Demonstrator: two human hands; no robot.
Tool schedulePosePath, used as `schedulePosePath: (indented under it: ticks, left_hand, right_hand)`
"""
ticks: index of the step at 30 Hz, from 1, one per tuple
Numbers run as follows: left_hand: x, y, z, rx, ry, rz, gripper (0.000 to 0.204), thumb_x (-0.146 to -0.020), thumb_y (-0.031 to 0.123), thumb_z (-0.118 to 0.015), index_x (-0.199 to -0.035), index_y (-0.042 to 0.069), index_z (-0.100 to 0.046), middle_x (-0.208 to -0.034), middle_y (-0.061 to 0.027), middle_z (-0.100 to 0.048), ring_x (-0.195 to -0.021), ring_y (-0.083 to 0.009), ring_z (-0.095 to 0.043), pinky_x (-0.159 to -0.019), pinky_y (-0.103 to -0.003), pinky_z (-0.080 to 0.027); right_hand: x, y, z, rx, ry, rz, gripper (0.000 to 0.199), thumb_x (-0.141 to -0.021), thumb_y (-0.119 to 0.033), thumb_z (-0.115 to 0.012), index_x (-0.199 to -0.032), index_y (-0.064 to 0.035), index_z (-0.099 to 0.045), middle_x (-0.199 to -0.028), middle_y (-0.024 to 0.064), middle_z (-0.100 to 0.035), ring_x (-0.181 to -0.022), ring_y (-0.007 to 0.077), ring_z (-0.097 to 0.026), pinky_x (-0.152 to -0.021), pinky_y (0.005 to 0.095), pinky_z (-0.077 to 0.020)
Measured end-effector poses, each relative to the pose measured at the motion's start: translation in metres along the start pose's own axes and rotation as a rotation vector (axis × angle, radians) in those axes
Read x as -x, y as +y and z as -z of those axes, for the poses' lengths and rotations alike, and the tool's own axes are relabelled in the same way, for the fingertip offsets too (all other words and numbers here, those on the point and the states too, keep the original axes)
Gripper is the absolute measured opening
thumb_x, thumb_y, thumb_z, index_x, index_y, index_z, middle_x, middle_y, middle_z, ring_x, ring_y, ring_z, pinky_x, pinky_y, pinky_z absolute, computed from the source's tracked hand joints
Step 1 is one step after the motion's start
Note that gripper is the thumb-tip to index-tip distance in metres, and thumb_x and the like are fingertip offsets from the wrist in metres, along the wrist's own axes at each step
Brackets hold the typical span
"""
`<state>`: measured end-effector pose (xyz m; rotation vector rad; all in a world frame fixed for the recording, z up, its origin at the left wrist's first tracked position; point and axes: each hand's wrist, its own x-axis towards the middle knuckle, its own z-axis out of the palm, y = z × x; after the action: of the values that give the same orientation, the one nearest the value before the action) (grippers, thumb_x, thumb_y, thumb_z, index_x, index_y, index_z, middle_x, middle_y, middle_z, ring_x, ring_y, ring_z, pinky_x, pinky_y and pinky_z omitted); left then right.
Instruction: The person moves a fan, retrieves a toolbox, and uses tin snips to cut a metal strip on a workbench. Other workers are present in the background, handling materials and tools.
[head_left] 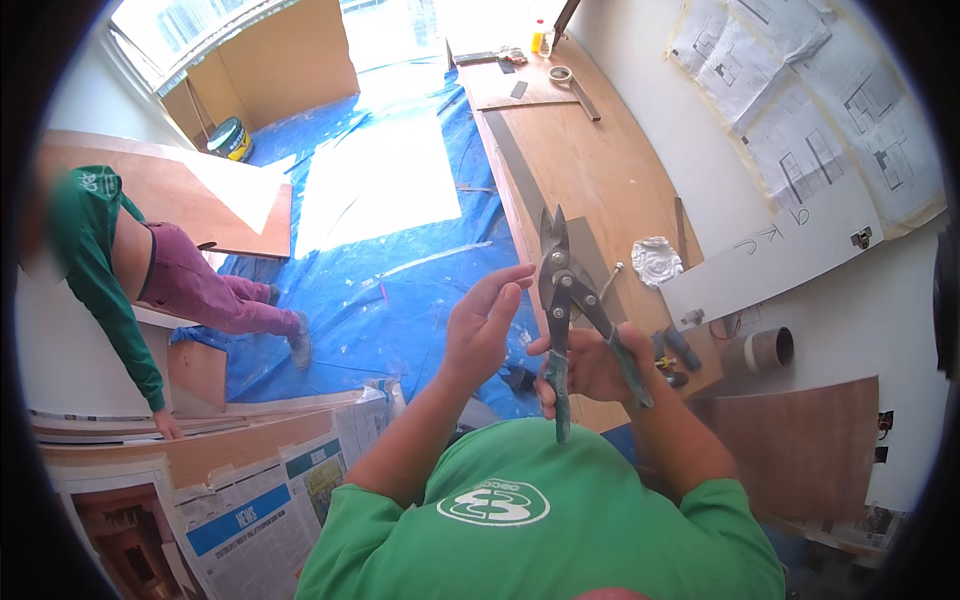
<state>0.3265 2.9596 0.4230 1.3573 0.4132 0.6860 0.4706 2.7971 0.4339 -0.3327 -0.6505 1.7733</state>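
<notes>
A pair of tin snips point(559, 285) with dark metal jaws and worn green handles is held up in front of my chest, blades pointing away from me. My right hand point(592, 366) grips the handles, which are spread apart; the jaw tips show a small gap. Just left of the pivot is my left hand point(480, 328), palm turned inward and fingers stretched toward the blades. Whether its fingertips touch the tool I cannot tell. Behind the snips runs a long wooden worktop point(590, 150).
Tape point(561, 75) and bottles point(543, 38) stand at the worktop's far end; a crumpled white cloth point(656, 261) lies nearer. Blue sheeting point(420, 300) covers the floor. Another person point(180, 260) leans at the left. Drawings point(790, 100) hang on the right wall, above a pipe piece point(762, 350).
</notes>
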Motion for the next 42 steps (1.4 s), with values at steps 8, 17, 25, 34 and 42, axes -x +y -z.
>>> schedulePosePath:
  ticks: [8, 17, 25, 34, 42]
  left_hand:
    - [-0.074, 0.013, 0.078, 0.316, -0.099, 0.183, 0.036, -0.108, 0.029, -0.052, -0.126, 0.0, -0.065, -0.117, -0.0097, -0.071, -0.114, -0.0181, -0.063, -0.101, -0.035, -0.047]
    - [-0.111, 0.025, 0.119, 0.57, -0.171, 0.237, 0.033, -0.103, 0.019, -0.06, -0.131, -0.001, -0.062, -0.119, -0.0086, -0.07, -0.115, -0.0164, -0.063, -0.103, -0.035, -0.046]
    - [-0.123, 0.029, 0.134, 0.501, -0.165, 0.199, 0.034, -0.103, 0.017, -0.06, -0.132, -0.001, -0.061, -0.123, -0.0078, -0.069, -0.116, -0.0162, -0.062, -0.103, -0.034, -0.046]
    - [-0.145, 0.029, 0.205, -0.022, 0.304, 0.049, 0.043, -0.102, 0.017, -0.058, -0.141, -0.001, -0.054, -0.135, -0.0159, -0.062, -0.122, -0.0213, -0.06, -0.105, -0.035, -0.046]
    - [-0.143, 0.057, 0.235, -0.645, 0.284, -0.262, 0.052, -0.094, 0.01, -0.059, -0.145, 0.005, -0.053, -0.125, -0.014, -0.063, -0.118, -0.0258, -0.058, -0.102, -0.04, -0.046]
  right_hand:
    - [-0.094, 0.009, 0.01, -0.118, -0.016, 0.04, 0.111, -0.091, -0.079, -0.042, -0.153, 0.0119, -0.028, -0.12, 0.0312, -0.062, -0.111, 0.0399, -0.064, -0.097, 0.0515, -0.0488]
    - [-0.142, 0.011, 0.013, -0.117, -0.029, -0.022, 0.112, -0.089, -0.079, -0.043, -0.153, 0.0115, -0.028, -0.121, 0.0318, -0.061, -0.11, 0.0414, -0.064, -0.094, 0.0514, -0.0509]
    - [-0.159, 0.004, 0.01, -0.071, 0.023, -0.051, 0.111, -0.088, -0.08, -0.045, -0.152, 0.0105, -0.033, -0.121, 0.0295, -0.062, -0.108, 0.0405, -0.066, -0.092, 0.0493, -0.0519]
    - [-0.259, -0.076, 0.005, 0.638, 0.686, -0.398, 0.062, -0.089, -0.054, -0.071, -0.113, 0.0023, -0.061, -0.085, 0.0137, -0.069, -0.076, 0.0205, -0.069, -0.07, 0.0312, -0.0537]
    - [-0.305, -0.072, 0.003, 0.748, 0.633, -0.402, 0.057, -0.091, -0.055, -0.069, -0.1, 0.0008, -0.063, -0.083, 0.0143, -0.069, -0.07, 0.0206, -0.069, -0.067, 0.032, -0.0554]
